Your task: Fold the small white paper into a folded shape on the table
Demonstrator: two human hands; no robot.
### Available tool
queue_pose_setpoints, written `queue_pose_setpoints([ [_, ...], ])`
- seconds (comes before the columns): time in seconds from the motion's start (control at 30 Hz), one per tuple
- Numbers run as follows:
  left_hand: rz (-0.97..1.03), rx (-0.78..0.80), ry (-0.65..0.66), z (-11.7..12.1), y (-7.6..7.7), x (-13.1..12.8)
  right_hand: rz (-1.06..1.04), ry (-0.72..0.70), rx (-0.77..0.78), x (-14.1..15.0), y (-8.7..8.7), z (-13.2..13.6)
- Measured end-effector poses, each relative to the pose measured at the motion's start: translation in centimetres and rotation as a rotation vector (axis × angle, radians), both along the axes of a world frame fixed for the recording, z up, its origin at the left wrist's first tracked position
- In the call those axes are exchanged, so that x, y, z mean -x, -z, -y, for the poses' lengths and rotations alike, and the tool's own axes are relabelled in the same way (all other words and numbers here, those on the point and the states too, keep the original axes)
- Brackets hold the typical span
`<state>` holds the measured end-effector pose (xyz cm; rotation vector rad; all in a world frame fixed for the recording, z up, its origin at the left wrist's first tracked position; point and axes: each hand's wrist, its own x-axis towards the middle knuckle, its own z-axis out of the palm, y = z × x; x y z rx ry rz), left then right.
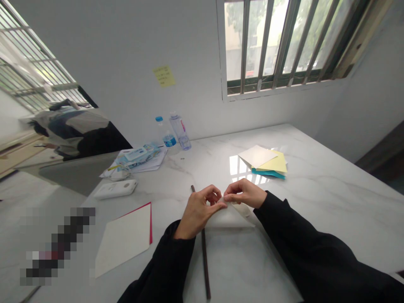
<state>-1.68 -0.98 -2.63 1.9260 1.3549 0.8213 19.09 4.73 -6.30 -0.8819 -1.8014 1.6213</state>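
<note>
Both my hands meet over a white sheet of paper (232,219) lying on the marble table (315,193). My left hand (199,210) is curled, its fingertips pinching the paper's top edge. My right hand (244,193) pinches the same folded edge from the other side, fingers pressed together. A thin dark stick (204,256) lies on the table under my left wrist, running toward me. Both arms wear black sleeves.
A white sheet with a red underside (126,237) lies at the left. A stack of white, yellow and blue paper (265,162) sits further back. Two water bottles (173,132), a pile of papers with a packet (137,158) and a white device (115,189) stand at the far left.
</note>
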Motion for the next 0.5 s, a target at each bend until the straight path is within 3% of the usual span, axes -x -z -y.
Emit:
queue_pose_setpoints([
  [0.5, -0.105, -0.058, 0.006, 0.17, -0.15, -0.05, 0.071, 0.029, -0.134, 0.02, -0.43, 0.3],
])
